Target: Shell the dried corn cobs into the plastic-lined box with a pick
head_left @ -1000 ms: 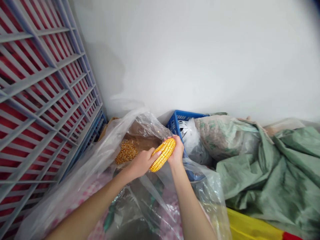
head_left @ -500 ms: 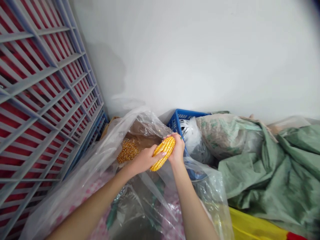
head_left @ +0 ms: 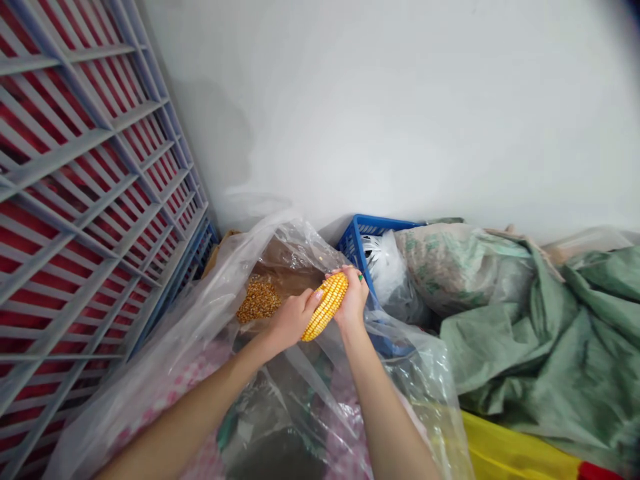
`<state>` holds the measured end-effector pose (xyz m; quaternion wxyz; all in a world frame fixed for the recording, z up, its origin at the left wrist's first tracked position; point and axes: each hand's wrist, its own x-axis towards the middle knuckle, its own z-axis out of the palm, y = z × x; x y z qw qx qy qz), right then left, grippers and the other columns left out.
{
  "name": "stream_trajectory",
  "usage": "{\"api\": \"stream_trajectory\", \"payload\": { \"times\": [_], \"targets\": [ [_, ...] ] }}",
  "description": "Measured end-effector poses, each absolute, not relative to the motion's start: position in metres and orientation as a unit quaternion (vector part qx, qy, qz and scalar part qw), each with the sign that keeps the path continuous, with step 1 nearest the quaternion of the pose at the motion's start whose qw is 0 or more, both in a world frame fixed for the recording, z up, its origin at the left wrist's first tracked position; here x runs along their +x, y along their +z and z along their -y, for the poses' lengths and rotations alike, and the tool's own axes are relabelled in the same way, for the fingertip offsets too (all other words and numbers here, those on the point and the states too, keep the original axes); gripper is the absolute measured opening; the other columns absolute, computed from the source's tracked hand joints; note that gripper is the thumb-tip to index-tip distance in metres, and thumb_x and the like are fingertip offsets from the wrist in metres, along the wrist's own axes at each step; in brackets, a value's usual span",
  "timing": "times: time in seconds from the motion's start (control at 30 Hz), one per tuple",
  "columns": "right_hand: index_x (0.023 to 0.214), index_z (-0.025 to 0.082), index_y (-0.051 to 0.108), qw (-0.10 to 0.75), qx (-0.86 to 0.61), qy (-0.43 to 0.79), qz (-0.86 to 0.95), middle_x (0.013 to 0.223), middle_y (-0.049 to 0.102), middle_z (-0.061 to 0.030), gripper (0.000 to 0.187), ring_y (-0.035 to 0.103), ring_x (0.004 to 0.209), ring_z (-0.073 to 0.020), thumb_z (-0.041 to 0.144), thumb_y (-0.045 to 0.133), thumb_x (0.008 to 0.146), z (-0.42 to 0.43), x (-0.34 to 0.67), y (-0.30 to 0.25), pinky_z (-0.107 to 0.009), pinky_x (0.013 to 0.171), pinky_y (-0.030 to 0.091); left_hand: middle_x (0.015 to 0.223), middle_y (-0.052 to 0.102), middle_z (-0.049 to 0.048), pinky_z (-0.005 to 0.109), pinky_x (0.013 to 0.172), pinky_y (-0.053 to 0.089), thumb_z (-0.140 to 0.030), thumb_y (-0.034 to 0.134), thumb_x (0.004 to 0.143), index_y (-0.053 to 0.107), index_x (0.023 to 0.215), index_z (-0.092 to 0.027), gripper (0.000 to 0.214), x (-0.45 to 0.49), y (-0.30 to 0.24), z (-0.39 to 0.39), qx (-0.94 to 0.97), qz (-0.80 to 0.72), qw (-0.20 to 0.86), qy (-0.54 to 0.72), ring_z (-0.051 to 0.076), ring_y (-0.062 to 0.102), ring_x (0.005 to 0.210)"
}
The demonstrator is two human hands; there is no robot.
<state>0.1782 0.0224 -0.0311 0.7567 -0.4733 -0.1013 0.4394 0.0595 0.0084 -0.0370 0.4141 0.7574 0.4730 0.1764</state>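
a dried corn cob [head_left: 326, 305] with deep yellow kernels in tight rows is held up in both hands, its long axis tilted, running from a lower end at lower left to an upper end at upper right, where it meets the right hand. the left hand [head_left: 293, 320] grips the cob from the lower left, its fingers wrapped over the kernels, and the right hand [head_left: 354, 300] clasps the upper end, so both are closed on it. the cob sits in the air just above the mouth of a clear plastic bag [head_left: 305, 250], between a heap of loose corn kernels [head_left: 259, 300] and a blue plastic crate [head_left: 356, 250]. the kernels lie inside the bag on a brown paper lining [head_left: 295, 263], just left of the left hand. a white plastic bag [head_left: 385, 273] sits in the crate, beside a filled woven sack [head_left: 463, 270]. a crumpled green woven sack [head_left: 520, 340] lies to the right, with yellow cloth [head_left: 510, 450] below it. pink checked fabric [head_left: 175, 393] shows under the plastic. a grey slatted rack [head_left: 85, 173] with red behind it leans at left, against a white wall [head_left: 400, 100].
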Motion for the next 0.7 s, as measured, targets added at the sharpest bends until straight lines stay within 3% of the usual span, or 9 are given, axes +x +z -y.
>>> {"api": "stream_trajectory", "payload": {
  "times": [0.23, 0.4, 0.5, 0.7],
  "targets": [
    [0.061, 0.02, 0.037, 0.748, -0.472, 0.45, 0.122, 0.051, 0.055, 0.0062, 0.024, 0.055, 0.049, -0.0107, 0.021, 0.061, 0.06, -0.022, 0.172, -0.025, -0.026, 0.057, 0.049, 0.089, 0.066, 0.0079, 0.027, 0.068, 0.041, -0.056, 0.012, 0.086, 0.06, 0.094, -0.019, 0.061, 0.057, -0.027, -0.014, 0.716, -0.435, 0.515, 0.183, 0.021, 0.061, 0.081],
    [0.059, 0.021, 0.029, 0.745, -0.458, 0.446, 0.191, 0.05, 0.05, 0.0085, 0.03, 0.052, 0.051, -0.0088, 0.019, 0.058, 0.062, -0.019, 0.157, -0.024, -0.022, 0.054, 0.044, 0.092, 0.067, 0.0122, 0.029, 0.072, 0.041, -0.057, 0.011, 0.085, 0.064, 0.095, -0.015, 0.068, 0.064, -0.032, -0.018, 0.694, -0.509, 0.456, 0.226, 0.023, 0.061, 0.089],
    [0.06, 0.021, 0.028, 0.745, -0.448, 0.452, 0.2, 0.05, 0.048, 0.0093, 0.031, 0.051, 0.05, -0.0084, 0.018, 0.058, 0.062, -0.017, 0.156, -0.024, -0.021, 0.053, 0.042, 0.085, 0.068, 0.012, 0.027, 0.064, 0.04, -0.055, 0.009, 0.087, 0.065, 0.091, -0.015, 0.069, 0.066, -0.037, -0.02, 0.701, -0.522, 0.421, 0.245, 0.022, 0.062, 0.08],
    [0.06, 0.021, 0.027, 0.75, -0.434, 0.454, 0.204, 0.051, 0.049, 0.0088, 0.031, 0.053, 0.052, -0.0086, 0.016, 0.058, 0.062, -0.016, 0.159, -0.026, -0.021, 0.055, 0.043, 0.062, 0.064, 0.0097, 0.026, 0.051, 0.031, -0.055, 0.011, 0.087, 0.062, 0.061, -0.013, 0.071, 0.067, -0.042, -0.021, 0.704, -0.536, 0.393, 0.249, 0.017, 0.058, 0.057]
  ]
}}
